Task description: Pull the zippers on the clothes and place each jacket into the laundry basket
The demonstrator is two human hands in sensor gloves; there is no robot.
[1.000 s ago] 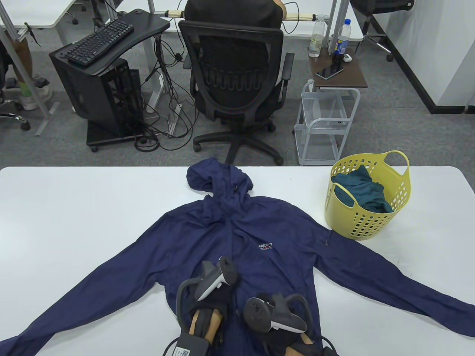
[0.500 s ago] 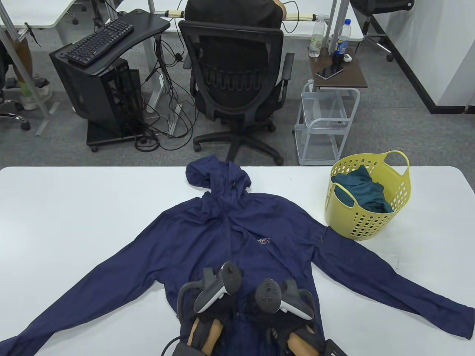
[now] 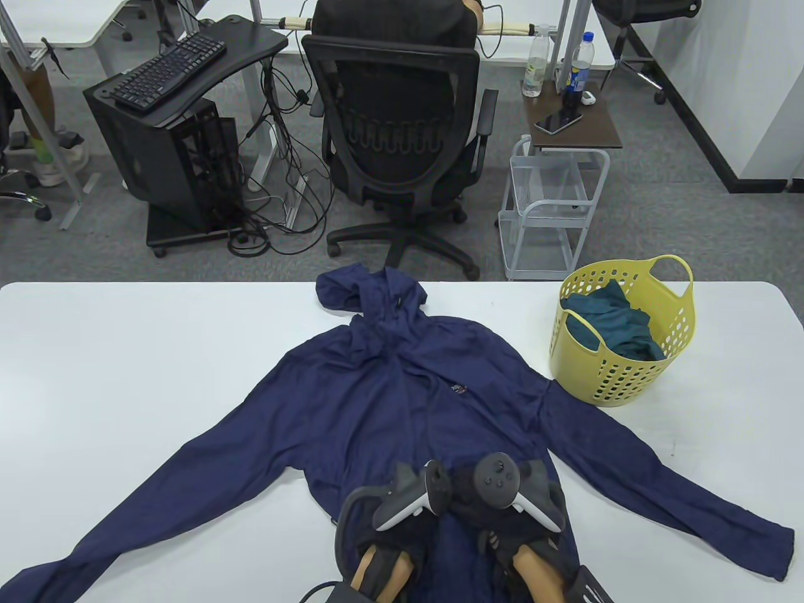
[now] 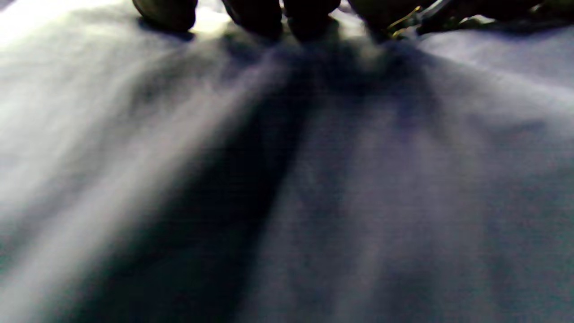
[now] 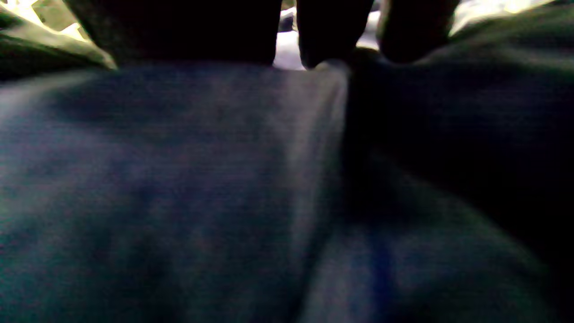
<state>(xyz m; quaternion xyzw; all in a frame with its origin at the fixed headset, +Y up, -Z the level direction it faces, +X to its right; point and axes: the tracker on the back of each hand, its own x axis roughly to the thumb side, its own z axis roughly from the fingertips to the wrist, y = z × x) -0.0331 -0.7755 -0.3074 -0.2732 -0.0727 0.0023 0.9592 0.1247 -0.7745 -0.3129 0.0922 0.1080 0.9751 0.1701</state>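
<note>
The navy hooded jacket [image 3: 402,402] lies front-up, spread across the white table [image 3: 125,352]. Its long axis runs from the hem at 6 o'clock to the hood at 12, and the zipper line follows that axis up the middle. Both hands rest on the hem, the left hand [image 3: 402,502] just beside the right hand [image 3: 515,496], one on each side of the zipper. Trackers and blur hide the fingers, so I cannot tell their grip. The yellow laundry basket [image 3: 622,377] stands at 2 o'clock, nearer the right hand.
</note>
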